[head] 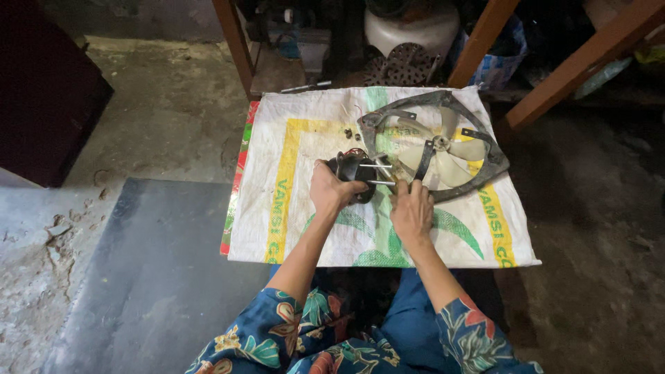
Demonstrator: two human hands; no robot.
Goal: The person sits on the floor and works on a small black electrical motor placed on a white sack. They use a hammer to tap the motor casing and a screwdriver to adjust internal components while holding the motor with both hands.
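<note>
1. At frame centre, my left hand (331, 188) is closed around one small black motor (353, 173); two metal rods stick out rightward.
2. My right hand (411, 208) pinches at the rod ends, fingers curled; exactly what it holds I cannot tell.
3. One grey fan frame (495, 149) with one pale blade wheel (443, 145) lies right of centre on one woven sack (298, 138).
4. Judgement: steady the motor firmly and keep the rods level.

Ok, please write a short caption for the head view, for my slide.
Left hand grips a small black motor while right hand touches its metal rods beside a fan frame on a woven sack.
</note>
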